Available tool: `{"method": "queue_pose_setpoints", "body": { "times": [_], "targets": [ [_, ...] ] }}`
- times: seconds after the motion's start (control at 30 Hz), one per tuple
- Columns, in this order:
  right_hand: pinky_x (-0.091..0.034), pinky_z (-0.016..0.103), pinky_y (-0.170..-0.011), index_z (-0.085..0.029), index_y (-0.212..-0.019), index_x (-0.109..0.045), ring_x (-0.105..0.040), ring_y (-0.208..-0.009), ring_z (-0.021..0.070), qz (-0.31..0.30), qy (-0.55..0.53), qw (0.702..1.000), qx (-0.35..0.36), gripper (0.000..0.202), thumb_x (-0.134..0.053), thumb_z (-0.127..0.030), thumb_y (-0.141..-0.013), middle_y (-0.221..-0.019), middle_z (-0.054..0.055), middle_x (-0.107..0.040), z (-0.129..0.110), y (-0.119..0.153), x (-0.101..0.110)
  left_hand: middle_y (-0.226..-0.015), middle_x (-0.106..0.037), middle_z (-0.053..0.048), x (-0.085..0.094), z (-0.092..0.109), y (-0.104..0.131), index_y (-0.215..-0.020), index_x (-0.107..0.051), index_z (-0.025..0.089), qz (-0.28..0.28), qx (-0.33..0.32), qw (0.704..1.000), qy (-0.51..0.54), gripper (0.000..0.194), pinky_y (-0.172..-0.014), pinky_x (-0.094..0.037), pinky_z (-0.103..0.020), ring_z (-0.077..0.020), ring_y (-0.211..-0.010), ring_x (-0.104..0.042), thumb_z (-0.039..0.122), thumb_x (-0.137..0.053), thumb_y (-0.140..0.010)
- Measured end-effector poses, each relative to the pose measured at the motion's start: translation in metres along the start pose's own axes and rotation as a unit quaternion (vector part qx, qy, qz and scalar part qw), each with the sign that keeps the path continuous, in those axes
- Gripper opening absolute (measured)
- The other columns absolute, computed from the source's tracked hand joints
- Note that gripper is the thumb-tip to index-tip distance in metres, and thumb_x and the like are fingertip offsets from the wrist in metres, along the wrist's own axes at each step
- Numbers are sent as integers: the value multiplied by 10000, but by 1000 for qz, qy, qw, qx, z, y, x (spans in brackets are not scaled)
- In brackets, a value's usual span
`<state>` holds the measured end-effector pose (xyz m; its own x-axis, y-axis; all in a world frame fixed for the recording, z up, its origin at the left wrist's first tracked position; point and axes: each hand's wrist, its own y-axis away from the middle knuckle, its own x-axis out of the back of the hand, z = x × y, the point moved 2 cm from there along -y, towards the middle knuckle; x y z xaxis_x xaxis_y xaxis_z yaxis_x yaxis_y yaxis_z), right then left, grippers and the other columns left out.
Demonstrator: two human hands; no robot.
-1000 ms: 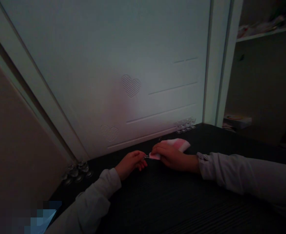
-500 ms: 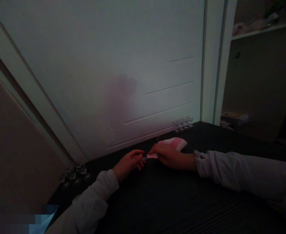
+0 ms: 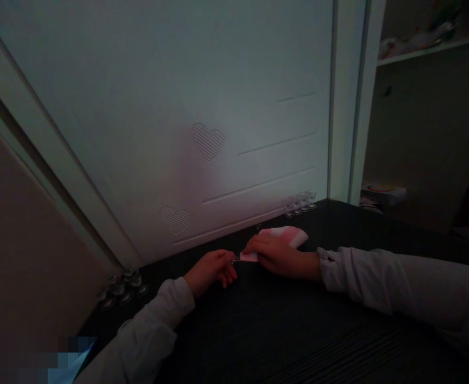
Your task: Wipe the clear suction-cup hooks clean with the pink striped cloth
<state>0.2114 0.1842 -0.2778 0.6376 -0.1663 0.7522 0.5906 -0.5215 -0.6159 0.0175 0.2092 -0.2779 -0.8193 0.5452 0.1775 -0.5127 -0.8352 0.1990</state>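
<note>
On the black table (image 3: 226, 330), my left hand (image 3: 212, 271) has thumb and index finger pinched on a small shiny piece (image 3: 233, 261). Its other fingers curl loosely below. My right hand (image 3: 282, 257) closes over a folded pink-and-white cloth-like piece (image 3: 289, 234), which widens to the right behind the hand. A pale corner of it sticks out left of my right fingers, and the shiny piece meets it there. Dim light hides what the shiny piece is and whether it runs inside the fold.
Several clear pieces with round bases (image 3: 122, 288) stand at the table's left edge. More clear pieces (image 3: 300, 204) stand by the white panel (image 3: 138, 133) behind the table. At right, a shelf (image 3: 426, 50) bears clutter, with a flat box (image 3: 384, 192) lower down.
My left fingers have shifted slightly, with the index finger drawn down to the thumb and the lower fingers dropping. My right hand and the pink-and-white piece stay almost still.
</note>
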Motion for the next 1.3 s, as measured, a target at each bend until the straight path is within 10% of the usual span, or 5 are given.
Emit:
{"method": "queue_pose_setpoints", "body": {
  "times": [0.63,1.3],
  "targets": [
    [-463,338,-846,-146,-1079,-631,-616,-949,201,-48,-12,996,-79,380,-437,-27,-775,-1045,92,-688,5,-2,-7,-839,-641,-2,4,-3,0,-867,-565,177,24,-49,998,30,334,-671,-420,-273,-116,-720,-579,181,-764,-599],
    [-427,310,-688,-135,-939,-623,-593,-790,219,-70,49,983,-161,161,-529,-163,-811,-867,110,-663,9,-2,-9,-816,-646,-8,5,-4,-2,-883,-575,165,30,-56,997,38,349,-641,-414,-264,-107,-673,-560,179,-762,-589]
  ]
}}
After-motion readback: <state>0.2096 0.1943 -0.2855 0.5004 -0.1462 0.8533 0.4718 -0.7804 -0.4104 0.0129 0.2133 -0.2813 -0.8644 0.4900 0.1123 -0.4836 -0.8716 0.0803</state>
